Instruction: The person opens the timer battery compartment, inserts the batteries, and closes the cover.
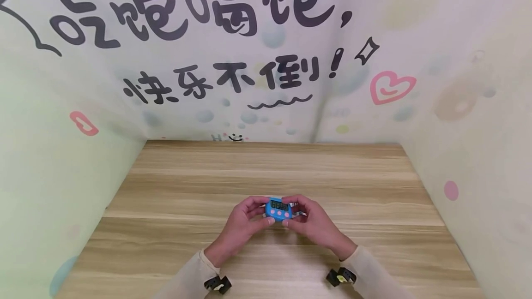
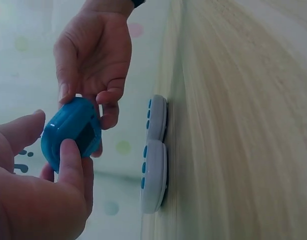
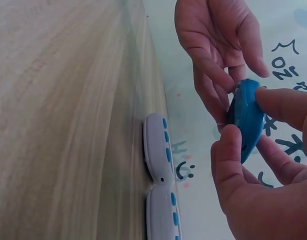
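Between both hands is a blue digital timer point(image 1: 278, 209), with a dark display and three pink buttons facing up. My left hand point(image 1: 244, 220) pinches its left end between thumb and fingers. The right hand point(image 1: 311, 219) grips the opposite end the same way. In the left wrist view the blue timer point(image 2: 73, 127) is held up off the table, its edge toward the camera. Two white timers with blue buttons, a nearer one point(image 2: 153, 177) and a farther one point(image 2: 157, 117), lie on the table beneath. In the head view the hands and blue timer mostly hide them.
The wood-grain table point(image 1: 174, 179) meets a printed back wall point(image 1: 353, 119) with black lettering and a pink heart. Pale side walls point(image 1: 478, 151) close it in on the left and right. Small black devices point(image 1: 341, 278) are strapped at both sleeve cuffs.
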Demonstrator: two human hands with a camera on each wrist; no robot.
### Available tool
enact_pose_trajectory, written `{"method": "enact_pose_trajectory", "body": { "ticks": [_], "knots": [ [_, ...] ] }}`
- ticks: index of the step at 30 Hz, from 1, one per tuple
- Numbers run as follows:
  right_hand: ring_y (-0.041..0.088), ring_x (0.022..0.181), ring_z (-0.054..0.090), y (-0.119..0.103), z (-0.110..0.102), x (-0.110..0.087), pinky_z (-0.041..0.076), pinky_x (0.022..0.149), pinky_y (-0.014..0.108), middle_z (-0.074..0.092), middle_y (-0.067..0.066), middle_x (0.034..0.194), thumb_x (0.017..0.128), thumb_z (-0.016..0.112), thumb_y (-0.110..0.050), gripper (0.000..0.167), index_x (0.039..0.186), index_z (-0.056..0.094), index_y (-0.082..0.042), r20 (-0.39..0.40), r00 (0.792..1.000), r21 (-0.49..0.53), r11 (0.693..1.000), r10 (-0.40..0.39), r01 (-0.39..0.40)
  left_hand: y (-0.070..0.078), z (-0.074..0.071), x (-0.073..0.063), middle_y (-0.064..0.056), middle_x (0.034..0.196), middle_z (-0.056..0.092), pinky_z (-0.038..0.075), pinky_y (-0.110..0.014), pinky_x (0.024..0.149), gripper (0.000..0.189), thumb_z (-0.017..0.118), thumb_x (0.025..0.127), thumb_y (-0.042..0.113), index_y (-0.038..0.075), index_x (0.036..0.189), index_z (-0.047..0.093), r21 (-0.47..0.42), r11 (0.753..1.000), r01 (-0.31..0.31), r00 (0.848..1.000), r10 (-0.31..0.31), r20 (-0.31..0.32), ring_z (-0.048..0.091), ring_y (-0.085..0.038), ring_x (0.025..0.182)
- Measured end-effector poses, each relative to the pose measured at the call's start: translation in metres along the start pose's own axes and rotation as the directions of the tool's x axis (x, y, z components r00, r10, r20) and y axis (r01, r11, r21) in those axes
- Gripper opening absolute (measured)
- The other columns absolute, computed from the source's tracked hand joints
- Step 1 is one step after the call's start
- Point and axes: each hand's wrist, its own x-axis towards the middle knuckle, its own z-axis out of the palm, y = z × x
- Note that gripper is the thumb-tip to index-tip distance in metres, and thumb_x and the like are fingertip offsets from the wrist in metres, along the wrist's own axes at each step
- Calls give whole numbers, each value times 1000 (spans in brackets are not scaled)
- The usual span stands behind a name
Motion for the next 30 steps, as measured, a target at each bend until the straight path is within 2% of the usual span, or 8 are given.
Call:
{"method": "enact_pose_trajectory", "body": {
  "ticks": [7,11,16,20,24,30],
  "knots": [
    [23,103,66,-4,4,7,64,85,24,67,12,125,90,86,-16,58,143,61,-15,0,998,-88,994,-57,57,-3,-10,1,-19,146,62,63,-26,99,62,86,88,8,4,142,56,32,999,-2,1000,3,-13,62,-34,133],
    [20,101,66,-5,8,14,66,87,31,67,8,126,88,88,-14,61,143,61,-13,4,996,-153,984,-94,93,-4,-19,2,-18,145,63,64,-28,98,66,86,87,9,6,146,56,90,996,-5,1000,6,-4,63,-35,133],
    [19,100,67,-7,15,25,67,87,40,67,5,129,88,88,-17,60,142,63,-10,38,990,-222,964,-139,144,-4,-32,4,-20,140,65,65,-28,95,68,87,87,9,4,148,56,171,985,-4,1000,4,6,67,-34,126],
    [18,105,69,-6,21,35,67,91,37,66,3,133,89,88,-17,60,142,62,-9,75,985,-260,951,-154,168,-2,-41,4,-20,136,65,66,-28,93,69,87,88,10,4,149,55,232,973,-4,1000,4,2,69,-31,121],
    [17,114,68,-8,29,46,65,96,34,65,2,137,89,88,-19,60,142,63,-9,101,980,-333,923,-169,193,-1,-50,4,-19,133,66,66,-28,91,70,87,88,10,4,149,55,302,953,1,1000,2,-10,70,-30,118],
    [21,127,66,-9,43,62,59,109,41,68,5,138,88,89,-25,60,140,65,-8,125,976,-476,852,-179,218,-5,-66,6,-16,129,68,67,-27,88,71,88,86,9,5,149,55,423,906,6,1000,3,-19,72,-27,112]
  ]
}}
